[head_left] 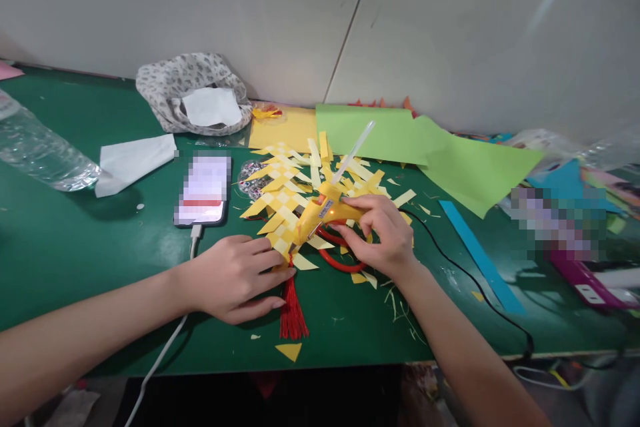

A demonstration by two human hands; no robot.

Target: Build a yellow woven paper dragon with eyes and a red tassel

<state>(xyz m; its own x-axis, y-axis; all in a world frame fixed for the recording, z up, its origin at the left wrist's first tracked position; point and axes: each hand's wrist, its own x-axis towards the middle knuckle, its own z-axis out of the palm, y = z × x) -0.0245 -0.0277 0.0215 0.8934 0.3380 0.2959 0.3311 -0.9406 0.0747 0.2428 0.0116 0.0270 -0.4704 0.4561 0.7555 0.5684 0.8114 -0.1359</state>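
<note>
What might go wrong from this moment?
The glue gun in the right hand has its tip close to the fingertips of the left hand, so a slip might burn them. Glue might also drip onto the red tassel just below that tip. The white cable passes under the left forearm; a sweep might tug the phone.

Head-worn view, forward and down, near above the hands and green table, lower right perhaps blurry.

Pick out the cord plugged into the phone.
The white cable under the left forearm: its tip enters the near end of the phone, whereas the black cord emerges from behind the right hand.
</note>
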